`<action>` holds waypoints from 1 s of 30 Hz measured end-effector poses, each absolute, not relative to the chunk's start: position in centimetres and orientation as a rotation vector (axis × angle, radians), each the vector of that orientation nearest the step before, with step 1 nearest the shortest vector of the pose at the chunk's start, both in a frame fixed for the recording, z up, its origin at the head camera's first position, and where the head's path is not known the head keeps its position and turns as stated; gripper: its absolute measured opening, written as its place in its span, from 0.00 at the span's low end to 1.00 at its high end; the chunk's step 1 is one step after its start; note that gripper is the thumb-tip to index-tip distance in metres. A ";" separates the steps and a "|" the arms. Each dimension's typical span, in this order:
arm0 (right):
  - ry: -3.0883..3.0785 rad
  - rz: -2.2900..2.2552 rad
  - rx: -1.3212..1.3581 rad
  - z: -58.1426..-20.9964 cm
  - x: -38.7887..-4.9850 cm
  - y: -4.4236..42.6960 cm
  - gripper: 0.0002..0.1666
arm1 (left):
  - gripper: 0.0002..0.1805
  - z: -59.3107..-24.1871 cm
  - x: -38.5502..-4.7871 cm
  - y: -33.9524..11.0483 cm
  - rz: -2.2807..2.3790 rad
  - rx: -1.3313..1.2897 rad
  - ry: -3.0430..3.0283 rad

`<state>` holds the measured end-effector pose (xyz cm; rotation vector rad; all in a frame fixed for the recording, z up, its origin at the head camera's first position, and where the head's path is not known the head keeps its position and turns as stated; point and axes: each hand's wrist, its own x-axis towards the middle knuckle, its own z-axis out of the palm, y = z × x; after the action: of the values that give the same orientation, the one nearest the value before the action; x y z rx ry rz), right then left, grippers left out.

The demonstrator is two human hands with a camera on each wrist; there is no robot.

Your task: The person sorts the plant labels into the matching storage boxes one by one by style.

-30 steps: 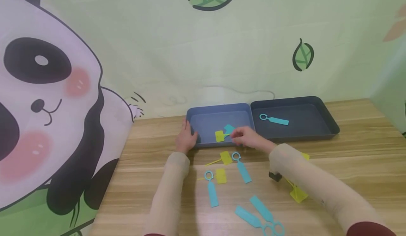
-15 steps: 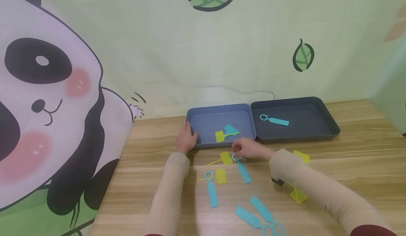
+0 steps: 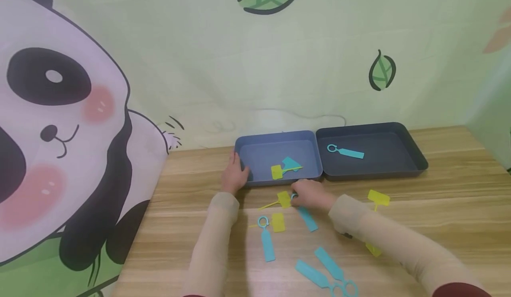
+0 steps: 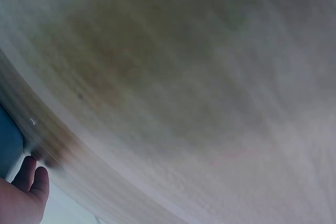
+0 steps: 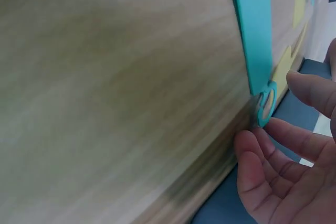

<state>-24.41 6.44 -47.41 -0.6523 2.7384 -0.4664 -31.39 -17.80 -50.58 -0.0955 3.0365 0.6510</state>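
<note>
- Standing behind everything you work on, the pale green backdrop (image 3: 319, 44) carries a panda at left and loose leaves.
- Before you, the wood-grained table (image 3: 451, 226) bears all the rest; your two wrist views show it mostly as blur.
- Your dark tray (image 3: 383, 155) sits far right, holding one turquoise tag (image 3: 351, 153), seen in the head view.
- Your blue tray (image 3: 259, 152) adjoins it at left; inside, a yellow tag (image 3: 277, 172) overlaps a turquoise piece (image 3: 290, 164).
- Your right hand (image 3: 313, 193) hides part of a tag's ring in the head view; the right wrist view shows your thumb standing apart from the forefinger, whose tip meets that ring (image 5: 267, 106).
- Your left hand (image 3: 234, 175) rests at the blue tray's left side, fingers straight, thumb spread; the left wrist view catches only a corner of it.
- Your nearest turquoise tag (image 3: 308, 219) lies flat on the table, ring end at your right fingers.
- Just left of that hand lies another yellow tag (image 3: 284, 198).
</note>
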 end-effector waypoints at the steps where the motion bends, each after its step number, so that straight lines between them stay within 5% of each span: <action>1: 2.742 -0.464 -0.649 -47.6 -24.5 6.4 0.08 | 0.37 -50.6 -31.4 -17.8 0.653 -0.096 3.036; 30: 2.571 -0.760 -0.531 -48.4 -24.7 6.0 0.07 | 0.38 -50.4 -31.3 -17.6 0.646 -0.102 3.028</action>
<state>-24.75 5.96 -48.37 -0.5312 2.5713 -0.7596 -31.28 -17.61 -50.41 -0.1017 3.0277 0.6457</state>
